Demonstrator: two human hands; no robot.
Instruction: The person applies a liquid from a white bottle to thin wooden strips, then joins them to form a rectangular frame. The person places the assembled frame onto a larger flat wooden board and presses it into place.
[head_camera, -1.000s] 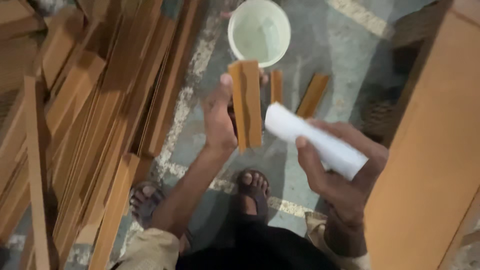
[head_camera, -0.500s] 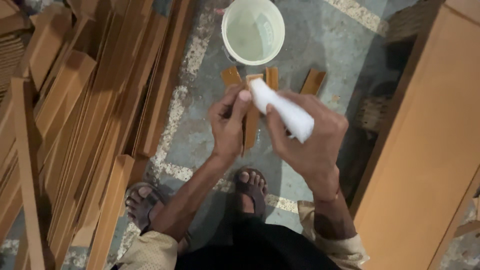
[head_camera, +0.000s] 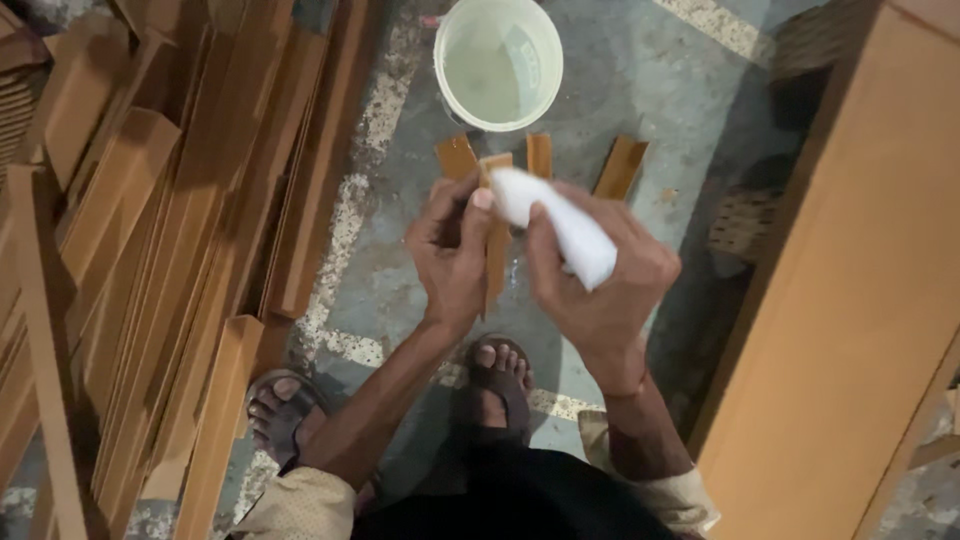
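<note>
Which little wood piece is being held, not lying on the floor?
The narrow wood strip in the left hand, touched by the white bottle. The three other short pieces lie on the floor near the bucket.

the left hand (head_camera: 452, 262) grips a narrow orange-brown wooden strip (head_camera: 496, 250) upright, while the right hand (head_camera: 600, 290) presses a white plastic squeeze bottle (head_camera: 560, 228) against its top end, above a pale round bucket (head_camera: 497, 62) on the grey concrete floor (head_camera: 640, 90).
</note>
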